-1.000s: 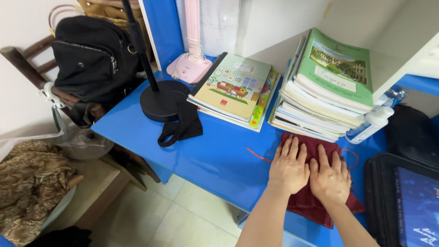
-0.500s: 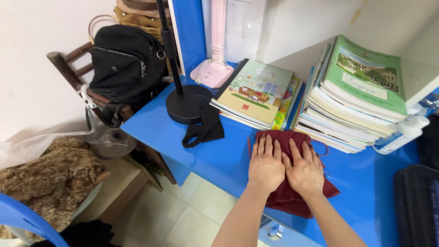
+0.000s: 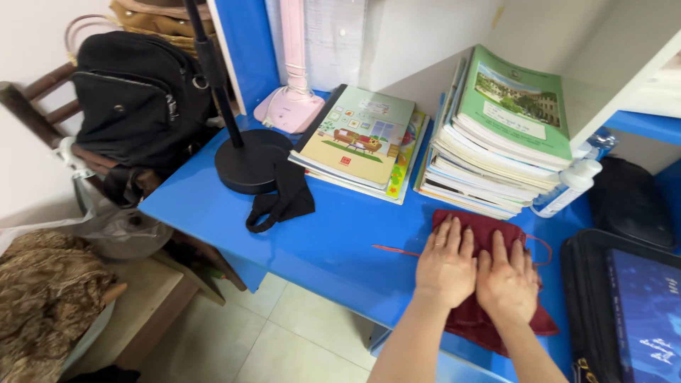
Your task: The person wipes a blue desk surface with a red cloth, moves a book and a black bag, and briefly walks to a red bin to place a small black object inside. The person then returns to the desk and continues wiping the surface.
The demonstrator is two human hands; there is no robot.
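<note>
Both my hands lie flat, palms down, on the dark red cloth (image 3: 482, 234) at the near right of the blue worktop (image 3: 319, 241). My left hand (image 3: 445, 264) covers its left half and my right hand (image 3: 506, 280) sits just beside it, thumbs nearly touching. The fingers (image 3: 454, 234) are straight and close together, gripping nothing, only pressing.

The cloth lies directly at 6 o'clock from the tall stack of books (image 3: 496, 142), its far edge just short of the stack. A thin red string (image 3: 397, 250) trails from it toward 9 o'clock, and a loop of the same shows at its right edge (a tie or ear-loop, I judge).

Step in hand, by my judgement: flattening the cloth against the worktop. The next move calls for even pressure outward from the middle, or a pinch at one edge to turn it over on itself; the fingers would need to curl under that edge.

At 10 o'clock from my hands lies a black cloth (image 3: 280, 202) against the round lamp base (image 3: 248, 163). A white bottle (image 3: 567, 188) leans at 1 o'clock, a black case (image 3: 624, 305) at 3 o'clock.
</note>
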